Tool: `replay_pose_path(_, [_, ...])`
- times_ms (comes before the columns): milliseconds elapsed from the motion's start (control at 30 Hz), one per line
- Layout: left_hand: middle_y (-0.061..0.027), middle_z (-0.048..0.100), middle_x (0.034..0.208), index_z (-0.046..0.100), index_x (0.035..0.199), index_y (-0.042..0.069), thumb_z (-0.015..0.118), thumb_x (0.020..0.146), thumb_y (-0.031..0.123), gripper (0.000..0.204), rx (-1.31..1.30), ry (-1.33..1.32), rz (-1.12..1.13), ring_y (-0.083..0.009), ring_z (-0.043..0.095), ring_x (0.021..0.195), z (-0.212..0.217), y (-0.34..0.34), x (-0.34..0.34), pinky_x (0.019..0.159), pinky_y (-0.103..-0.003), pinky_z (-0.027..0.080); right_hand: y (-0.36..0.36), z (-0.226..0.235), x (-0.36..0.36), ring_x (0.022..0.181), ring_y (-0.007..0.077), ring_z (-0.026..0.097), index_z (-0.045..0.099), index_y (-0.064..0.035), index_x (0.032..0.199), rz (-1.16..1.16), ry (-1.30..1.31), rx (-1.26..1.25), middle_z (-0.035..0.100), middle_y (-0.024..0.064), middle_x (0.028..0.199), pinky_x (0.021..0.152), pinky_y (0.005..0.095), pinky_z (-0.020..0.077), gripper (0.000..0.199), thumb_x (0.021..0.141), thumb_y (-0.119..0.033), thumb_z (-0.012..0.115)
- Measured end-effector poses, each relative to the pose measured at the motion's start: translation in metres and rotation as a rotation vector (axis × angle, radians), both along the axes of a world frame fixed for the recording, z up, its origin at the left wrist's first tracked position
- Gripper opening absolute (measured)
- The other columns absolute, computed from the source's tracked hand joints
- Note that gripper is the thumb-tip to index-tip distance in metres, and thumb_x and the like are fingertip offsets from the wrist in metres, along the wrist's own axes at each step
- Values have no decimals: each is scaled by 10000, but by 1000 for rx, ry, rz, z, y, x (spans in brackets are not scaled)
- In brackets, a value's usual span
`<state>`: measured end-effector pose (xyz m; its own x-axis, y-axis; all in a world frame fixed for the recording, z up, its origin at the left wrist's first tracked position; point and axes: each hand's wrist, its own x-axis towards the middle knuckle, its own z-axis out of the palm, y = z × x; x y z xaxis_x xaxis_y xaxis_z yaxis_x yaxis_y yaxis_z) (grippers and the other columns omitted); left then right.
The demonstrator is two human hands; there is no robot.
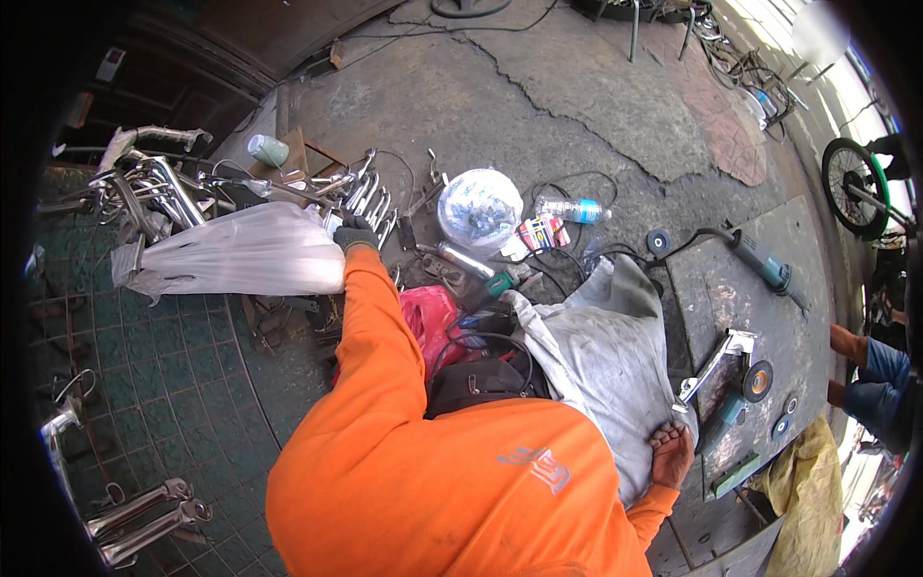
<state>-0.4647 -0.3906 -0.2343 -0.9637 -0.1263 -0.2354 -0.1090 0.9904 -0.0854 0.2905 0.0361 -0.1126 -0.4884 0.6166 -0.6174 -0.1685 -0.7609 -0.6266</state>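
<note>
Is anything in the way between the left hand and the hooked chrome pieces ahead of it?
Nothing visible: the gloved left hand is right by the hooked chrome pieces. The white plastic bag lies to its left; contact is unclear.

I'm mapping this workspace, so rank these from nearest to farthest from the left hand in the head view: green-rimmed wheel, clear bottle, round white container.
1. Round white container: just right of the gloved left hand.
2. Clear bottle: farther right, past the container.
3. Green-rimmed wheel: near the view's right edge.
</note>
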Motion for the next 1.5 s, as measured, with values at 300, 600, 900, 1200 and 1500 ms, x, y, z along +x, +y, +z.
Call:
replay_pose_path(300, [-41, 641, 992, 617, 1110, 141, 600, 1032, 345, 219, 592, 200, 337, -200, 635, 781, 10, 24, 23, 653, -417, 474, -2, -3, 2, 890, 244, 695, 670, -48, 1203, -12, 11, 21, 724, 101, 1050, 786, 408, 588, 334, 1125, -366, 606])
replay_pose_path(600, [-52, 689, 686, 708, 754, 102, 780, 912, 258, 233, 1187, -295, 345, -184, 625, 537, -18, 84, 125, 486, -363, 493, -2, 0, -1, 886, 234, 697, 679, -62, 1193, -30, 36, 25, 729, 88, 1038, 760, 391, 574, 323, 1128, -368, 599])
replay_pose_path(900, [-134, 764, 862, 795, 1012, 30, 755, 941, 375, 355, 654, -810, -868, -287, 765, 820, -69, 170, 261, 766, -435, 591, 16, 32, 30, 786, 194, 727, 637, -97, 1055, -386, -217, 351, 711, 79, 903, 654, 335, 610, 224, 1087, -318, 654])
replay_pose_path(1200, [-215, 767, 1182, 775, 1243, 83, 720, 954, 464, 481, 313, -1028, -1355, -388, 740, 1101, -69, 223, 216, 971, -472, 569, -40, -27, 1, 1558, 434, 338, 534, -156, 1563, 212, -1374, 922, 364, 166, 1711, 1155, 683, 411, 703, 995, -535, 703])
replay_pose_path(1500, [-241, 812, 1071, 793, 1182, -5, 765, 907, 253, 378, 835, -332, -977, -361, 787, 1003, 17, 335, 215, 882, -447, 595, -67, -6, 6, 1465, 509, 518, 248, -195, 1757, 254, -1405, 578, 352, 219, 1751, 1158, 675, 432, 941, 1027, -709, 545])
